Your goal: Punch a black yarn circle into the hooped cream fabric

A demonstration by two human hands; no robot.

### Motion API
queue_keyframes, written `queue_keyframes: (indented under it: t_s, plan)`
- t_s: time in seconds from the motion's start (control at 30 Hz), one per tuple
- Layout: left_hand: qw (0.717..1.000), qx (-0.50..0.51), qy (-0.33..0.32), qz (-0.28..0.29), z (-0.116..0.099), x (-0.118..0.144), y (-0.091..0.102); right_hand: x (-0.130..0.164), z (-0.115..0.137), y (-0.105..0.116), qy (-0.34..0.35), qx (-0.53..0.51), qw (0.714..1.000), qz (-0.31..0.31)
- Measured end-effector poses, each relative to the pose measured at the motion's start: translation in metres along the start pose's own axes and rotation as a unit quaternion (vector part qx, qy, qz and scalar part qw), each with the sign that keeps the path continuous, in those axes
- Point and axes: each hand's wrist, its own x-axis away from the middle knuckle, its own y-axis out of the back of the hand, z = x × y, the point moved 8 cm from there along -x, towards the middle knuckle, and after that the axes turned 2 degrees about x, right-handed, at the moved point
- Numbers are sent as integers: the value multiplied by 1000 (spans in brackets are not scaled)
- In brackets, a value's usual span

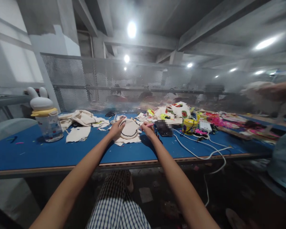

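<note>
On the blue table (50, 149) lies a cream fabric piece (130, 131) with a dark curved line drawn on it. My left hand (116, 128) presses on its left edge, fingers curled over the cloth. At the cloth's right edge, my right hand (147, 128) pinches a thin pink pen-like tool (149, 125). Both arms reach forward over the table's front edge.
A rabbit-eared water bottle (46, 121) stands at the left. More cream fabric pieces (82, 122) lie behind it. A dark device (164, 128), a yellow cup (189, 126), white cables (200, 152) and colourful patches crowd the right. Another person's arm (274, 90) reaches in far right.
</note>
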Motion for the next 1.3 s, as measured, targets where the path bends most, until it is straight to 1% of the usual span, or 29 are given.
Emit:
queue_keyframes:
  t_s: [0.1,0.17,0.33,0.4,0.47,0.6,0.9,1.0,1.17,1.3]
  plan:
    - [1000,23,-5,1,2,0,-1,2,-2,7,-19,-25,999,-42]
    - [999,39,-8,0,3,-1,-1,4,1,7,-9,-22,999,-39]
    - [997,59,-35,23,-3,-4,-2,11,15,-10,59,8,997,40]
    - [996,60,-50,31,-6,-5,-3,12,18,-15,73,10,996,58]
    - [997,57,-52,30,-6,-5,-3,12,17,-14,68,5,996,49]
    - [998,48,-29,18,1,-3,-3,7,9,-6,26,-19,999,7]
    - [999,44,-23,19,2,-2,-2,2,1,5,-28,-87,995,-39]
    - [998,55,-25,17,3,-2,-2,2,1,7,-27,-96,994,-46]
    - [997,60,-31,22,4,-2,-3,2,4,9,-6,-93,994,-50]
    - [997,61,-30,28,4,-2,-4,4,7,9,6,-56,998,-38]
